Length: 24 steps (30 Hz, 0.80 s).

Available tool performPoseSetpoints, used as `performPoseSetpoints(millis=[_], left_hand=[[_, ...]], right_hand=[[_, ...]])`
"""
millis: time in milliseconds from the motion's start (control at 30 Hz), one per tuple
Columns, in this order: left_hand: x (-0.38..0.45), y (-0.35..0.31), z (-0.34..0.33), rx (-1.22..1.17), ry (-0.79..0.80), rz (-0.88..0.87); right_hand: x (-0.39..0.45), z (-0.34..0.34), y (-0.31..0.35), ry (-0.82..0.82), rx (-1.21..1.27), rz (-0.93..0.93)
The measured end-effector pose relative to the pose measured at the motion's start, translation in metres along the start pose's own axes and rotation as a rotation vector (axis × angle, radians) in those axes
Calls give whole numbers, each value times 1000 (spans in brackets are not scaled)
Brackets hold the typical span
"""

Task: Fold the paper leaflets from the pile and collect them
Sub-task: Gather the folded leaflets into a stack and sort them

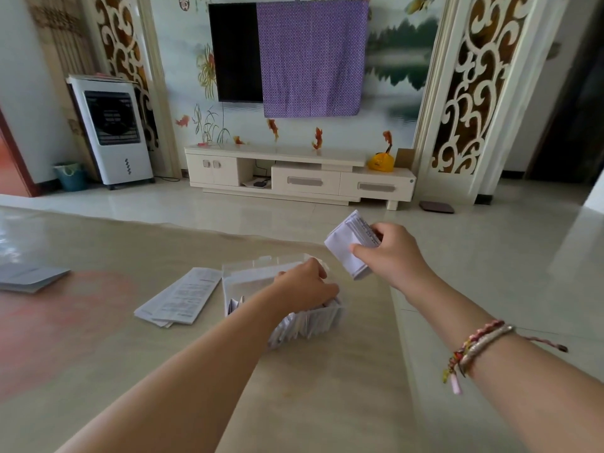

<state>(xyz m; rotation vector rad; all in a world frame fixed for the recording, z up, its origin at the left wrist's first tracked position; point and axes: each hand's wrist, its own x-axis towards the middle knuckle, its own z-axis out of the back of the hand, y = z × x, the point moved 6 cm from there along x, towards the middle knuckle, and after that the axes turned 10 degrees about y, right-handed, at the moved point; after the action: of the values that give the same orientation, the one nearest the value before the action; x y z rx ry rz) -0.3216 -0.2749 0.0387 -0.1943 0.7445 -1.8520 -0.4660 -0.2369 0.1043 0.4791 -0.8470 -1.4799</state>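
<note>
A pile of flat printed leaflets lies on the beige table, left of a clear plastic box. Several folded leaflets stand packed in that box. My left hand reaches into the box with fingers curled down among the folded papers; what it grips is hidden. My right hand holds a folded white leaflet in the air, to the right of the box and above the table's right edge.
A grey booklet lies at the table's far left. The table's right edge runs beside a tiled floor. Beyond stand a white TV cabinet and an air cooler.
</note>
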Motion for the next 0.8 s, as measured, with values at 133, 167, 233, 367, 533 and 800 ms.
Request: performPoseSetpoints(millis=[133, 167, 233, 367, 533, 800], left_hand=[[2, -4, -2, 129, -57, -6], [3, -2, -4, 137, -50, -11], [4, 5, -7, 99, -5, -10], [4, 16, -8, -59, 56, -20], [0, 15, -10, -151, 122, -43], [0, 13, -9, -159, 118, -109]], right_hand=[[0, -3, -3, -7, 6, -6], [0, -3, -3, -8, 5, -10], [0, -2, -3, -12, 4, -19], [1, -3, -1, 7, 37, -42], [0, -9, 4, 23, 42, -54], [-1, -14, 7, 36, -12, -70]])
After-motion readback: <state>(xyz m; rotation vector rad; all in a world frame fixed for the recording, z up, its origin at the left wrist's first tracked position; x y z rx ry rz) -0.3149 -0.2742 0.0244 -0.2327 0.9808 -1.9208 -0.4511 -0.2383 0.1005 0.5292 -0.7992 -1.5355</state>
